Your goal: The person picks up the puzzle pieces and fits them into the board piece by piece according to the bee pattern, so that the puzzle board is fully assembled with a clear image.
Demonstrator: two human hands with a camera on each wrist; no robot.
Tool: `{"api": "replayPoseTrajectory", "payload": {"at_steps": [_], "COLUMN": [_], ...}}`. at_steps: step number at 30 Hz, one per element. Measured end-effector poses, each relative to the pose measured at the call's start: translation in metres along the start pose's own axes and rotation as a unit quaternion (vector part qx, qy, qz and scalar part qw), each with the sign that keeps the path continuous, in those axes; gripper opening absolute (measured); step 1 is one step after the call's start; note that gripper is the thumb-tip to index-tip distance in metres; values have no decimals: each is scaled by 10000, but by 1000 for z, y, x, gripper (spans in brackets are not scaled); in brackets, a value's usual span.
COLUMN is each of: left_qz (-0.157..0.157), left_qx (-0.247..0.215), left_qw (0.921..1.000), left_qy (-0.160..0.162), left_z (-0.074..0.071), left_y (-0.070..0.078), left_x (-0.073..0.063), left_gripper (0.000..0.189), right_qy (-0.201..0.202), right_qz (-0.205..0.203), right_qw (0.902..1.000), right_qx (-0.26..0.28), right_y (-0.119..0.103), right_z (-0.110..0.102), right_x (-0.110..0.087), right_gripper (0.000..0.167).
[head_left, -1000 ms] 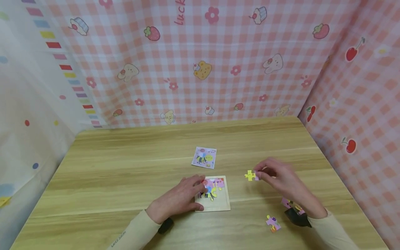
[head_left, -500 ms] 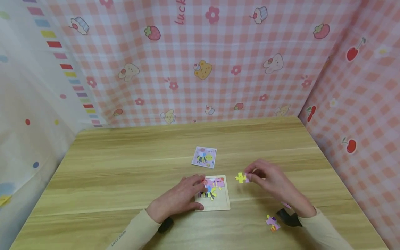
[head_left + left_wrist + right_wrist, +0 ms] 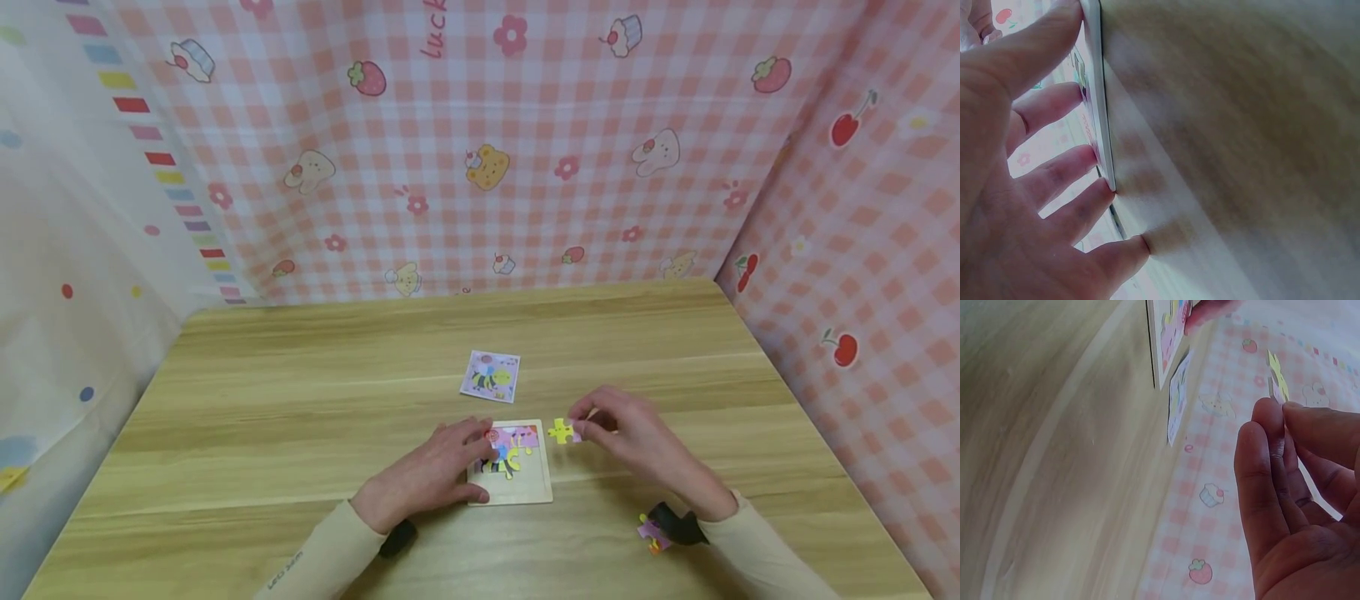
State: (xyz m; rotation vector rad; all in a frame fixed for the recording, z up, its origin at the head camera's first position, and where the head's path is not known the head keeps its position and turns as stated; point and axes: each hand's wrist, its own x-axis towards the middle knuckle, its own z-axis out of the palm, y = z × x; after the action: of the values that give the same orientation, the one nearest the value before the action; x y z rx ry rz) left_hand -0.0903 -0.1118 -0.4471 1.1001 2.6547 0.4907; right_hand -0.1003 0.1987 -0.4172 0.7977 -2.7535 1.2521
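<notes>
My left hand [image 3: 420,479] rests with spread fingers at the left side of a shallow wooden puzzle tray [image 3: 531,492]. The left wrist view shows its fingertips on the tray's edge [image 3: 1105,137] and the table. Joined pieces of a bee picture [image 3: 498,458] fill the tray's upper and left parts, partly under the fingers. Just right of the tray, my right hand [image 3: 645,437] pinches a yellow and pink puzzle piece [image 3: 558,432] between thumb and fingertips. In the right wrist view that piece [image 3: 1277,378] is seen nearly edge-on, held above the table.
Behind the tray lies a square picture card [image 3: 491,377] of the bee. A loose purple and orange piece [image 3: 649,537] lies at front right, partly covered by the black wrist band [image 3: 677,525]. A checked curtain [image 3: 450,208] borders the table [image 3: 300,400] at the back.
The right hand has moved left with the puzzle piece, close to the tray's right edge. Its wrist band now covers part of the loose piece. The left hand stays put.
</notes>
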Motion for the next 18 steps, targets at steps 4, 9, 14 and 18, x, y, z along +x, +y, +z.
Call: {"api": "replayPoseTrajectory", "payload": {"at_steps": [4,9,14,18], "left_qz": [-24,-25,-20,-22], "left_qx": [-15,7,-14,-62], "left_qw": [10000,10000,10000,10000], "left_qy": [-27,-31,-25,-35], "left_z": [0,0,0,0], "left_y": [0,-1,-1,-2], "left_x": [0,1,1,0], "left_gripper": [50,51,51,51], "right_qy": [-57,-204,-380,-541], "right_qz": [102,207,376,491], "right_qw": [9999,9995,9986,9973], "right_qx": [34,112,41,34], "right_y": [-3,-5,-8,-10], "right_z": [4,8,14,19], "right_x": [2,3,6,8], "right_gripper": [15,14,13,11]}}
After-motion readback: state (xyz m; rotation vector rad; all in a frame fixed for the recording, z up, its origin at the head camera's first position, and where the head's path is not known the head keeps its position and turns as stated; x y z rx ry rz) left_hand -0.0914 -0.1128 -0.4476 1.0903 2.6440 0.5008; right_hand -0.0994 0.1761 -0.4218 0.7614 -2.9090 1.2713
